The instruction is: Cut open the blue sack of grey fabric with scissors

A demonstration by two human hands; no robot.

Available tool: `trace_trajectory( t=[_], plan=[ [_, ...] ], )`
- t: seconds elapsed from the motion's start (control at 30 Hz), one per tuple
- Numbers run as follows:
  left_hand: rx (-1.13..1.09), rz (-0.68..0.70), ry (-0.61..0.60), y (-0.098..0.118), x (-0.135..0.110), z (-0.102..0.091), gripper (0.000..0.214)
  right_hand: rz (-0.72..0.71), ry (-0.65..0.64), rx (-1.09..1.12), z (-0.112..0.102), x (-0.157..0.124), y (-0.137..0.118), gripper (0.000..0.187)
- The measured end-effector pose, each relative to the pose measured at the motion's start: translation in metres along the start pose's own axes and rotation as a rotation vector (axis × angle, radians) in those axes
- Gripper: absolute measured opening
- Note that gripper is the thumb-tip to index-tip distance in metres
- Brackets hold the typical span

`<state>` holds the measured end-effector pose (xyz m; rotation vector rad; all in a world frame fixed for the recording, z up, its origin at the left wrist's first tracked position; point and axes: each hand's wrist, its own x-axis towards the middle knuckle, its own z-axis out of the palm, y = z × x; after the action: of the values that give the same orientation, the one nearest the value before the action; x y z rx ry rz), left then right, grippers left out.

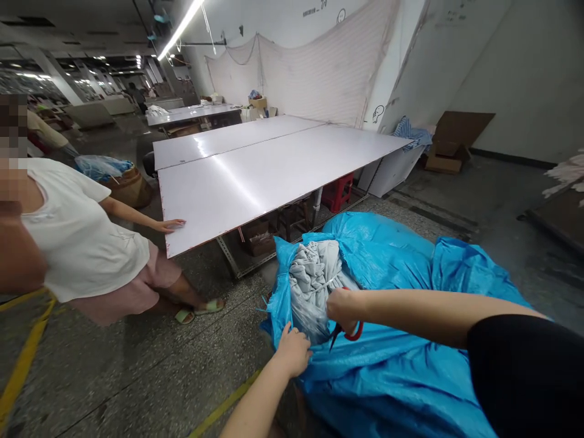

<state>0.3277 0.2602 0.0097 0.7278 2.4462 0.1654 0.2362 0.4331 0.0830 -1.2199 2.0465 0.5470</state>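
A large blue woven-plastic bag [387, 255] lies torn open in front of me. In its opening shows bunched light grey fabric [314, 267], partly under clear plastic wrap [310, 316]. My right hand [344, 309] is closed around a pair of scissors [354, 332] with red handles, the dark blades pointing down beside the fabric. At the near edge of the opening, my left hand [293, 351] has its fingers curled on the blue bag's edge. Part of that grip is hidden.
A co-worker in a white shirt [91, 225] stands at left, one hand on a large white table [255, 164]. Beneath the table are a red stool [338, 193] and a cardboard box [258, 237]. Another carton [449, 152] sits by the right wall.
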Motion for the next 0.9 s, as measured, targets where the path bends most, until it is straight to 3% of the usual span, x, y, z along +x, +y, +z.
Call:
trace_trajectory(
  t=[0.1, 0.2, 0.37, 0.53, 0.67, 0.9],
  plan=[
    [-0.016, -0.005, 0.034, 0.001, -0.001, 0.005, 0.029, 0.058, -0.082, -0.086, 0.003, -0.012, 0.002, 0.037],
    [-0.026, -0.004, 0.055, 0.005, -0.005, 0.010, 0.030, 0.017, -0.154, -0.131, 0.002, -0.006, -0.017, 0.049],
    [-0.035, 0.027, 0.053, 0.014, -0.016, 0.016, 0.032, -0.082, -0.197, -0.181, 0.000, 0.002, -0.052, 0.034],
    [-0.058, 0.031, 0.083, 0.016, -0.018, 0.017, 0.031, -0.077, -0.221, -0.227, -0.007, -0.009, -0.053, 0.030],
    [-0.072, 0.028, 0.086, 0.015, -0.017, 0.016, 0.031, -0.097, -0.276, -0.219, -0.013, 0.000, -0.058, 0.033],
    [-0.151, 0.017, 0.101, 0.014, -0.019, 0.019, 0.031, -0.091, -0.253, -0.194, -0.006, 0.004, -0.048, 0.037]
  ],
)
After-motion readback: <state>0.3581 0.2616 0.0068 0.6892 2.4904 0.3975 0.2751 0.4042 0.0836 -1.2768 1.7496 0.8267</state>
